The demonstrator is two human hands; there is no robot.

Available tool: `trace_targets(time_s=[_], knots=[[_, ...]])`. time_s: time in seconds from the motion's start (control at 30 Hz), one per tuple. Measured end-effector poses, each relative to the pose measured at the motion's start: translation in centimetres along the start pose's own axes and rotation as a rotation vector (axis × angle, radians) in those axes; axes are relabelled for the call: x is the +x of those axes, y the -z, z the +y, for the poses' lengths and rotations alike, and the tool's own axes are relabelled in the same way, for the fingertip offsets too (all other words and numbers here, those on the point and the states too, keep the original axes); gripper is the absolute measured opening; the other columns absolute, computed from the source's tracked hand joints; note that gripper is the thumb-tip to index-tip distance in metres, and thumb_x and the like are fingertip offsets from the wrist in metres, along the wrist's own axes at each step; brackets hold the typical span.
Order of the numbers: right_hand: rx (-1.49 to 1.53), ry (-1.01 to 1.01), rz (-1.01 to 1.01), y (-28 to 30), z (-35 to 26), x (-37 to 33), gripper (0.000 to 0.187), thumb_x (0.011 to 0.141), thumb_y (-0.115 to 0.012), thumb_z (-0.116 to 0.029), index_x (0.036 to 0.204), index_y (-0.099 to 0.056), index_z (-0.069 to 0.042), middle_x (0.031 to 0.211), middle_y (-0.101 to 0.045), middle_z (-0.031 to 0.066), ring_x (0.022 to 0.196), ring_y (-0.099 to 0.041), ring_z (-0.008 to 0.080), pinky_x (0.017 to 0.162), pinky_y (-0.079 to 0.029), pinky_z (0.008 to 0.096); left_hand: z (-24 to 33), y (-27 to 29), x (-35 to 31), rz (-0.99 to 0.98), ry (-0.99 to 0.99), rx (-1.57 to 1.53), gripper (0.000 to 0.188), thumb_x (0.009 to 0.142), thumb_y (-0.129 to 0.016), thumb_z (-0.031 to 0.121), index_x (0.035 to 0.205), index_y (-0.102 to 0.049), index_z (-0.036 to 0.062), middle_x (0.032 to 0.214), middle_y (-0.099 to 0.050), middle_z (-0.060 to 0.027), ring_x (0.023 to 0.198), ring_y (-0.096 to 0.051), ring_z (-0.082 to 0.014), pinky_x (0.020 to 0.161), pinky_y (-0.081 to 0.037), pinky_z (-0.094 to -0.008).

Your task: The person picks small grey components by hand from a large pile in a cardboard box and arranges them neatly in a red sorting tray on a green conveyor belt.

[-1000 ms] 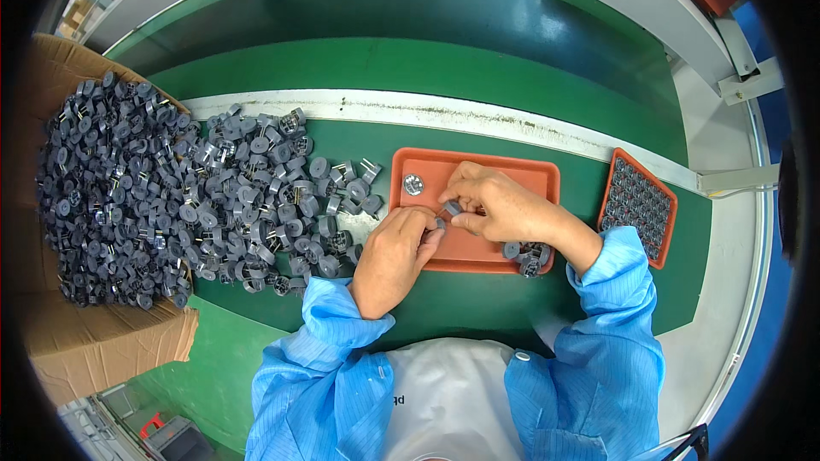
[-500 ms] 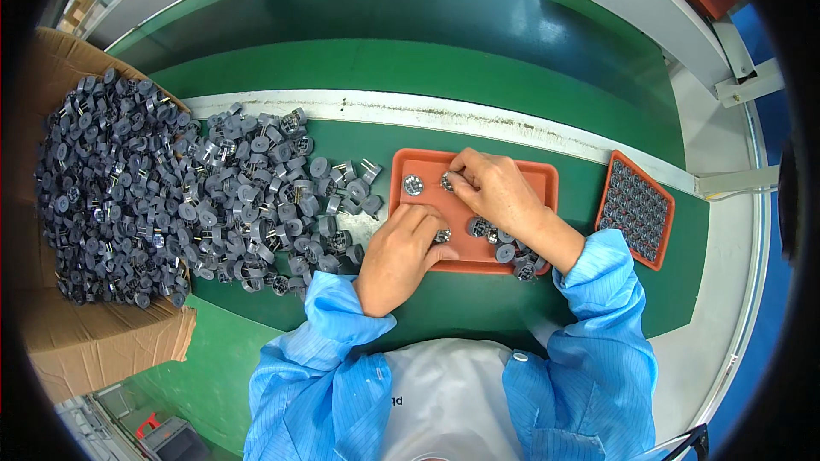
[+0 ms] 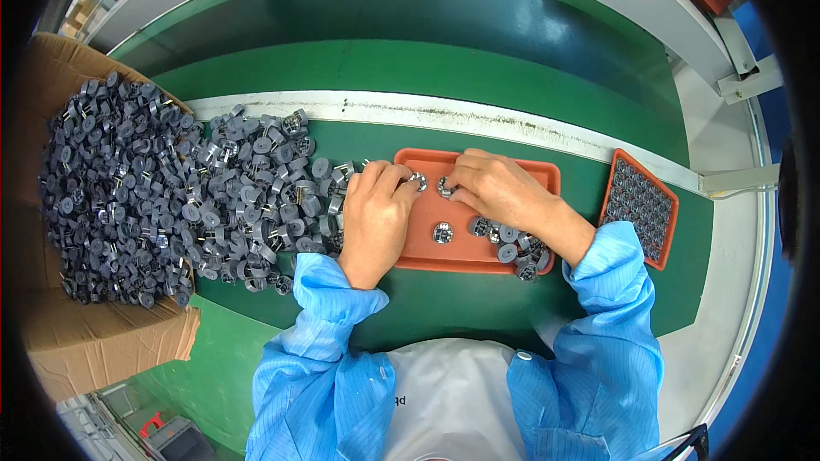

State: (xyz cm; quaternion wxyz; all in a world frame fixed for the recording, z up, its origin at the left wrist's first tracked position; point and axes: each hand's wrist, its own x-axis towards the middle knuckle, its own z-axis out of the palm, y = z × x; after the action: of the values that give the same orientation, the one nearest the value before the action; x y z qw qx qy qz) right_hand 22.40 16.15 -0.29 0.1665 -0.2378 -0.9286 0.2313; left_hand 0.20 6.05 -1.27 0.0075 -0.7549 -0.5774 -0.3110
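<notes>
An orange tray lies in front of me with a few round dark-grey plastic parts, some showing shiny faces. At its upper left, my left hand has thumb and fingertips closed on one round part. My right hand pinches another round part just right of it. A third round part lies shiny face up on the tray below both hands. Under my right wrist, several grey parts are heaped at the tray's lower right corner, partly over its rim.
A big pile of grey parts with metal pins spreads from a cardboard box on the left. To the right stands a second orange tray filled with rows of parts. A white rail crosses the green bench behind.
My left hand has moved up and left, from the part at the tray's lower middle to the one at its upper left. My right hand stays at its part.
</notes>
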Motion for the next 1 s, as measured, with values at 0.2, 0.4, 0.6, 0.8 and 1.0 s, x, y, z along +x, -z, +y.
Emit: trace_targets(time_s=[0.2,0.4,0.6,0.8,1.0], knots=[[-0.224,0.035,0.079,-0.7,-0.7,1.5,0.019,0.082,-0.088,-0.011,0.093,-0.078,0.0,0.093,-0.069,0.0116,0.092,-0.069,0.0316,0.075,-0.06,0.0462,0.3,-1.0,0.4,0.084,0.077,0.05,0.016,0.081,-0.086,0.004,0.096,-0.082,0.0044,0.099,-0.071,-0.0064,0.098,-0.068,-0.0294,0.081,-0.057,-0.0439],[-0.251,0.03,0.113,-1.7,-0.5,0.9,0.012,0.084,-0.083,-0.007,0.09,-0.076,0.001,0.096,-0.07,0.013,0.099,-0.068,0.0303,0.079,-0.063,0.0428,0.6,-1.7,0.4,0.101,0.132,0.045,0.014,0.083,-0.085,0.005,0.096,-0.081,0.0038,0.099,-0.069,-0.0069,0.094,-0.067,-0.0293,0.08,-0.058,-0.0432],[-0.161,-0.008,0.155,-1.2,-1.3,1.0,0.012,0.086,-0.082,-0.004,0.095,-0.076,0.001,0.098,-0.071,0.0133,0.099,-0.068,0.0318,0.082,-0.062,0.0446,0.7,-1.1,0.4,0.095,0.139,0.052,0.016,0.086,-0.084,0.006,0.102,-0.081,0.0041,0.101,-0.07,-0.0074,0.094,-0.068,-0.0297,0.08,-0.056,-0.0432],[-0.033,-0.041,0.015,0.3,-4.7,-1.3,0.023,0.082,-0.088,-0.017,0.092,-0.076,0.0,0.094,-0.071,0.0111,0.097,-0.069,0.0332,0.082,-0.06,0.0482,2.0,0.8,-1.2,0.045,0.086,-0.007,0.019,0.087,-0.078,0.003,0.105,-0.079,0.0078,0.107,-0.072,-0.0058,0.095,-0.07,-0.0274,0.079,-0.05,-0.0417],[-0.148,-0.03,0.016,-2.3,-6.1,-2.3,0.026,0.081,-0.089,-0.021,0.089,-0.075,0.0,0.09,-0.072,0.0122,0.091,-0.068,0.0319,0.082,-0.056,0.0458,2.7,0.6,-2.2,-0.078,0.054,-0.095,0.026,0.086,-0.072,0.005,0.111,-0.079,0.0064,0.108,-0.072,-0.0044,0.101,-0.069,-0.0256,0.085,-0.048,-0.0413]])
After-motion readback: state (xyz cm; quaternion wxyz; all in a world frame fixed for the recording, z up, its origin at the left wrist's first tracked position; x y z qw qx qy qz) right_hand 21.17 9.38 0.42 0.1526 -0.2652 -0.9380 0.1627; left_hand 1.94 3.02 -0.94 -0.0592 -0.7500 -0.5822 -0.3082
